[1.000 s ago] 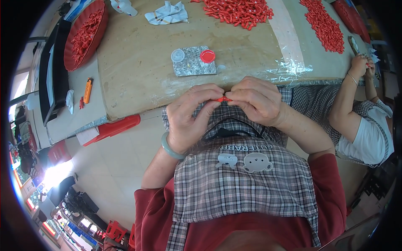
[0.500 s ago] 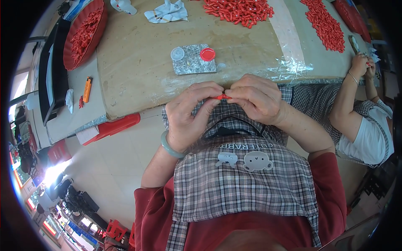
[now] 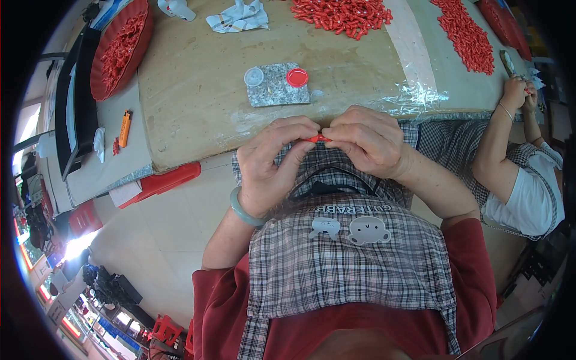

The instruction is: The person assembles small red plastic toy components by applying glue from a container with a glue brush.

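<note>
A small, narrow red piece [image 3: 319, 138] is pinched between my two hands just in front of the table edge. My left hand [image 3: 273, 159] grips its left end between thumb and fingertips. At its right end, my right hand [image 3: 369, 143] pinches it the same way. The fingers cover both ends, so its exact kind cannot be made out. Beyond my hands a speckled grey stone slab [image 3: 273, 96] lies on the table, bearing a small clear round dish [image 3: 254, 76] and a red round cap [image 3: 297, 77].
A pile of small red pieces [image 3: 342, 17] lies at the back, another [image 3: 465, 36] to its right. At left are a red basin [image 3: 141, 57] of red pieces and an orange lighter [image 3: 125, 128]. A crumpled cloth [image 3: 239, 17] lies behind. A co-worker's hands [image 3: 521, 95] work at far right.
</note>
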`<state>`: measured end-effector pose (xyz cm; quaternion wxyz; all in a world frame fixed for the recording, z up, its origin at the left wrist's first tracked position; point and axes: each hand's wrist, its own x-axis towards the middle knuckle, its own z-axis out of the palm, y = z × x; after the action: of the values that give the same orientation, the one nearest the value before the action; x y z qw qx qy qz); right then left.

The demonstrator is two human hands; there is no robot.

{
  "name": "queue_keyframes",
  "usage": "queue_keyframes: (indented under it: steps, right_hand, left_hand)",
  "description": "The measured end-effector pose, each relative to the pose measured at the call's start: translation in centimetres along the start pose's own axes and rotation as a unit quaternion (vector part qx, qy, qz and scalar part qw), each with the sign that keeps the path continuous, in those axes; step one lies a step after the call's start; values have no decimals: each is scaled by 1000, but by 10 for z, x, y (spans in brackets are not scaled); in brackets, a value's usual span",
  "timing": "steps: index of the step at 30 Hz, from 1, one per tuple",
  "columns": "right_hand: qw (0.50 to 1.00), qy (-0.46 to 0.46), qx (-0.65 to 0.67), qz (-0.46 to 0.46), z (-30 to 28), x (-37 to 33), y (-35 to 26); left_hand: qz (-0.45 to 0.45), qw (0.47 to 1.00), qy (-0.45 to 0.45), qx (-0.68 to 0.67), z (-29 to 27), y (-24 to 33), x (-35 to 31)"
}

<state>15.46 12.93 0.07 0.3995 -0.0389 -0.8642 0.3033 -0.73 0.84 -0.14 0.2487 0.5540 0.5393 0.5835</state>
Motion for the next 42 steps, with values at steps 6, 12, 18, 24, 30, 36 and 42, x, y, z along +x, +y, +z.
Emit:
queue_keyframes:
  steps: [6,12,18,24,30,36,42]
  right_hand:
    - [997,-21,-20,-68,-8,1,2]
    - [989,-40,-35,-137,-13,0,3]
    - [987,-53,-32,-150,-15,2,5]
    - [997,-16,0,-74,-12,8,3]
    - [1000,-21,8,-17,-11,5,3]
    - [990,-47,68,113,-10,3,-1]
    - [953,-71,174,238,-11,14,-7]
  left_hand:
    - [41,999,-19,13,-3,3,3]
    - [95,994,-34,41,-7,3,2]
    - [116,992,-28,32,-5,0,0]
    - [139,990,-10,34,-4,-4,2]
    - [122,992,5,35,-3,-4,-1]
    - [-45,991,10,-128,-2,-2,-9]
    - [-212,921,24,-327,-2,9,-2]
